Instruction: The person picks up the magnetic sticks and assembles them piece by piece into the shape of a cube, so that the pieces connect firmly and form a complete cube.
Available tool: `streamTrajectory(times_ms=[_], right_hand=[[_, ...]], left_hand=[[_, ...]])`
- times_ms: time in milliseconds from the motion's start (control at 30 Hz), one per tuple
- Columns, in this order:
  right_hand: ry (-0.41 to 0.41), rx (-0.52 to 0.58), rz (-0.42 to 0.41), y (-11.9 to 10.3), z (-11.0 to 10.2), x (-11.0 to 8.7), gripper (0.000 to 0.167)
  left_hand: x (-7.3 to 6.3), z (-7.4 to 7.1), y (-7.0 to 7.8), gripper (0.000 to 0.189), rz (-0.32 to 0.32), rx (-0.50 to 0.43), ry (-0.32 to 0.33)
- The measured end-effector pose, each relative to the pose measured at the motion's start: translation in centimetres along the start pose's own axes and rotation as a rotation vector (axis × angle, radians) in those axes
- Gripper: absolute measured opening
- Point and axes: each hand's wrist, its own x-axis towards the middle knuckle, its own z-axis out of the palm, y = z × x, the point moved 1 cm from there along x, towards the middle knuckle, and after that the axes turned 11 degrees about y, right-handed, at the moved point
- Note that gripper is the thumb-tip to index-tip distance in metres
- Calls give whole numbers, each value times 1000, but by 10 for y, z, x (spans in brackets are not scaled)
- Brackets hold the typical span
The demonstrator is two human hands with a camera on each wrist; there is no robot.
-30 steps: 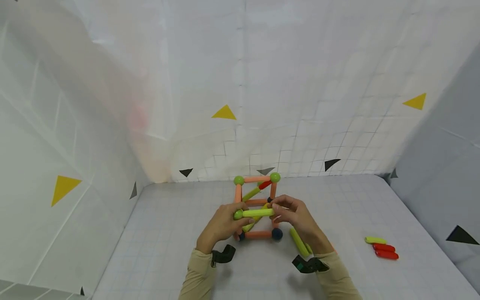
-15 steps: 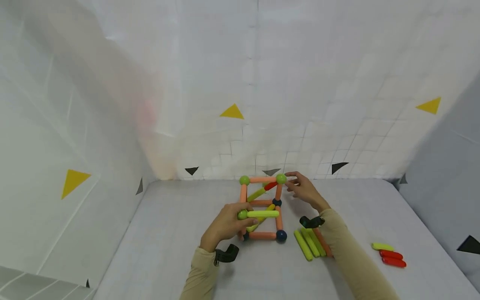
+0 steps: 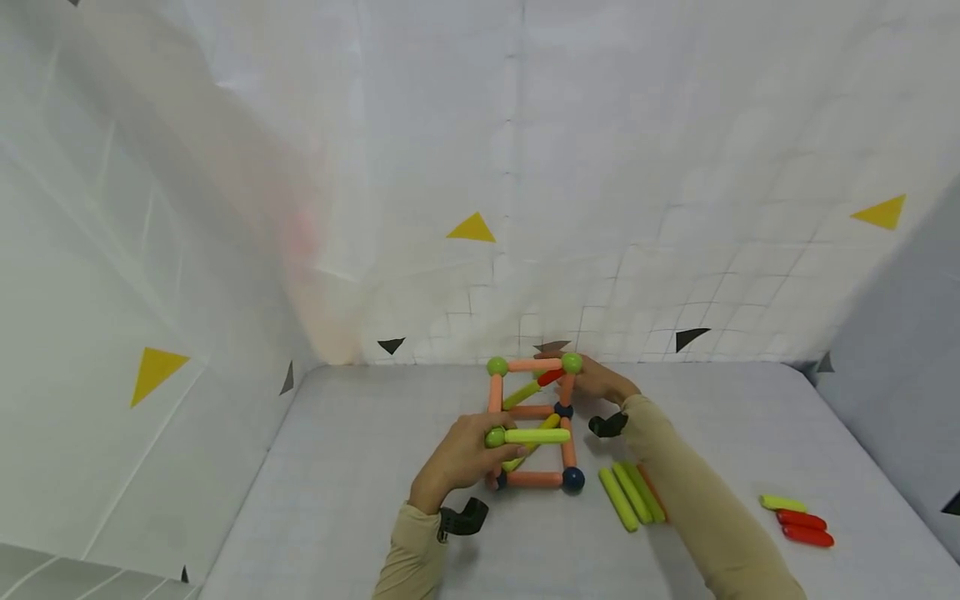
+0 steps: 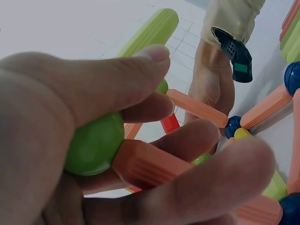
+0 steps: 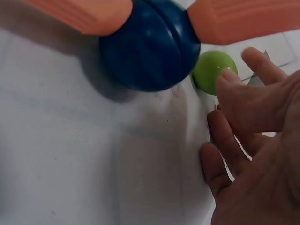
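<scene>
A frame of magnetic rods and balls stands at the table's middle, with orange rods [image 3: 534, 480], dark blue balls [image 3: 573, 480] and green balls [image 3: 572, 362] at its corners. My left hand [image 3: 459, 457] grips the near-left green ball [image 4: 96, 145], its fingers curled round the ball and the orange rod [image 4: 149, 164] joined to it. From that ball a yellow-green rod [image 3: 538, 436] sticks out to the right, its other end unattached. Behind the frame is my right hand [image 3: 600, 381], fingers loosely spread. Its thumb tip overlaps a back green ball [image 5: 213, 70] in the right wrist view.
Several yellow-green rods [image 3: 618, 500] and an orange one lie right of the frame, beside the right sleeve [image 3: 697, 492]. Farther right are a short yellow-green rod [image 3: 783, 503] and two red rods [image 3: 806, 535]. A white wall [image 3: 420, 292] rises behind the table.
My right hand has left the yellow-green rod and moved back, round behind the frame's upper right. The left hand keeps its grip on the green ball, with the rod still sticking out.
</scene>
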Motion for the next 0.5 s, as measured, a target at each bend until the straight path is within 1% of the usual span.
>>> streamTrajectory(times_ms=[67, 167, 233, 333, 400, 467, 500], right_hand=[[-45, 7, 33, -2, -1, 0, 57], [-76, 9, 110, -3, -2, 1, 58], [-90, -25, 128, -1, -1, 4, 57], [-89, -100, 150, 1, 1, 9, 50], [-88, -150, 145, 3, 3, 12, 48], [-60, -153, 146, 4, 4, 13, 47], [-39, -156, 141, 4, 3, 13, 50]], left_hand=[[1, 0, 0, 11, 1, 1, 3], [1, 0, 0, 12, 5, 30, 20], [1, 0, 0, 13, 7, 44, 31], [1, 0, -1, 14, 3, 44, 30], [1, 0, -1, 13, 6, 36, 22], [1, 0, -1, 12, 5, 32, 16], [1, -1, -1, 12, 12, 43, 23]])
